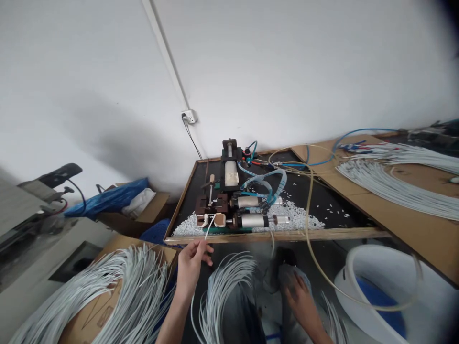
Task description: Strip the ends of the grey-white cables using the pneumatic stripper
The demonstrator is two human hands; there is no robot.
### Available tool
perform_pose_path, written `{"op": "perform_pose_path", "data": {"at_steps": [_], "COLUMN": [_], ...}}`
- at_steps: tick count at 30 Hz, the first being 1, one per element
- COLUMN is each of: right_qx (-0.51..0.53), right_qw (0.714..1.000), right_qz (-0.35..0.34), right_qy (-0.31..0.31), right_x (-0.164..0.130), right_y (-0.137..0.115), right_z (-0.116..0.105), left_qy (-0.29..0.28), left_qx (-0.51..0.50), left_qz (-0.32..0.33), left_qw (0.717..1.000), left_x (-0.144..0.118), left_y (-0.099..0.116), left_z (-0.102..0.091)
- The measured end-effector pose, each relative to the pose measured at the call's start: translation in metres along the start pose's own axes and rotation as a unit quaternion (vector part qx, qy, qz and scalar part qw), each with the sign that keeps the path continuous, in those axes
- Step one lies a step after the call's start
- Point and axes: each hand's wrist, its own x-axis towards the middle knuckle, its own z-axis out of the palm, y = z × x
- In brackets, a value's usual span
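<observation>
My left hand [193, 258] pinches a thin white wire [209, 227] between thumb and fingers. The wire's upper end reaches the jaws [211, 220] at the front of a small pneumatic machine [231, 174], and its tail hangs below the hand. My right hand [299, 296] lies over my right knee, slightly smeared, with fingers stretched out and no object visible in it. A bundle of white wires [224, 286] drapes across my left leg.
Short white offcuts [297, 216] cover the wood-edged table [322, 234] around the machine. A wire coil [122, 291] lies on cardboard at left, another coil [387, 191] at right. A yellowish hose [309, 210] hangs past a white tub [380, 258]. A wall socket [189, 116] is behind.
</observation>
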Motion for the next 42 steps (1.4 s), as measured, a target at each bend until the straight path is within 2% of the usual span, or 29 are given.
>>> {"op": "perform_pose_path", "data": {"at_steps": [2,4,8,15,23,36,42], "right_qx": [-0.053,-0.093,-0.16,-0.211,-0.235,-0.239,-0.231], "right_qw": [0.998,0.995,0.985,0.975,0.97,0.969,0.97], "right_qz": [0.027,0.029,0.011,0.002,0.003,0.011,0.01], "right_qy": [0.019,0.038,0.063,0.069,0.064,0.063,0.068], "right_x": [-0.009,-0.022,-0.036,-0.028,-0.029,-0.029,-0.029], "right_y": [0.023,0.033,0.034,0.041,0.042,0.04,0.039], "right_z": [0.012,0.022,0.033,0.037,0.038,0.037,0.037], "left_qy": [0.022,0.046,0.069,0.085,0.102,0.09,0.053], "left_qx": [-0.005,-0.006,-0.009,0.018,-0.001,-0.025,-0.01], "left_qz": [0.012,0.032,0.06,0.068,0.043,0.012,0.004], "left_qw": [1.0,0.998,0.996,0.994,0.994,0.996,0.999], "left_x": [0.0,-0.002,-0.005,0.008,0.023,0.024,0.015], "left_y": [-0.004,-0.005,-0.004,-0.014,-0.031,-0.032,-0.027], "left_z": [0.002,0.004,0.009,0.015,0.023,0.022,0.013]}}
